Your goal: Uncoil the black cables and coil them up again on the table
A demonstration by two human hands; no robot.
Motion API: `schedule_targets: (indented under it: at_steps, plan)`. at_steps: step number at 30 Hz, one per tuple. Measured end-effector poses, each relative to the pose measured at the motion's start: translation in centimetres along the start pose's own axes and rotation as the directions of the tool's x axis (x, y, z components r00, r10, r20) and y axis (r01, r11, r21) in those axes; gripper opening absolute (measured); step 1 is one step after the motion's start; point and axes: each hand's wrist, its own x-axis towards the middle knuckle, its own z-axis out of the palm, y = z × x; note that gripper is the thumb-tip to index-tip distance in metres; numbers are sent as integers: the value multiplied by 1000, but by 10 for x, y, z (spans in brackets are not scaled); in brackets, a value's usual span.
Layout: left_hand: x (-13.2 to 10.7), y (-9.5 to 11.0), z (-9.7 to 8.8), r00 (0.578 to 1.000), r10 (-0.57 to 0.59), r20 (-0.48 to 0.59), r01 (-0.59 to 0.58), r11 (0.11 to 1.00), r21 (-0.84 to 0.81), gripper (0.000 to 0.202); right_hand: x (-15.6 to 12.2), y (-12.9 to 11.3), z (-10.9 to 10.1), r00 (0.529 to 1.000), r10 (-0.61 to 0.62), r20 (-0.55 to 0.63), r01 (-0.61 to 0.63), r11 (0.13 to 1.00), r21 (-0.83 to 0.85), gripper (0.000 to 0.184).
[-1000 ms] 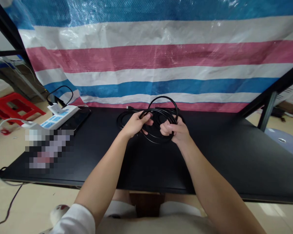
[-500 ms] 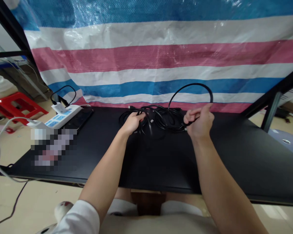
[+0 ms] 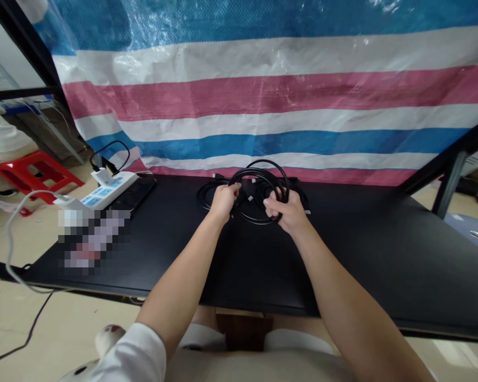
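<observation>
Now | both hands [image 3: 255, 204] grip coiled black cable [image 3: 258, 172] | over table [image 3: 342, 254]

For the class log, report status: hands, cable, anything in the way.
Left hand and right hand both shut on black cable coil. Coil raised above black table. More cable loops beneath; nothing blocking.

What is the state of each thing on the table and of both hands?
black cable: coiled in loops, held by both hands above the table.
left hand: closed on the coil's left side.
right hand: closed on the coil's right side.
power strip: lying flat, plug inserted.
phone: lying flat, screen dark.
</observation>
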Motion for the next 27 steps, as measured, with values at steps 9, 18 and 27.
schedule_targets:
  at_steps: [9, 18, 27]
  plan:
    - [-11, 15, -3, 991, 33, 129, -24, 997, -73, 22, 10, 13, -5, 962, 65, -265, -92, 992, -92, 42]
    - [16, 20, -41, 980, -76, -184, 52, 990, -130, 22, 33, 18, 38, 950, -35, -311, -259, 470, -844, 50]
    - [36, 3, -69, 885, 228, -406, -54, 916, 397, 27, 71, 6, 79, 949, 264, -175, -205, 93, -974, 48]
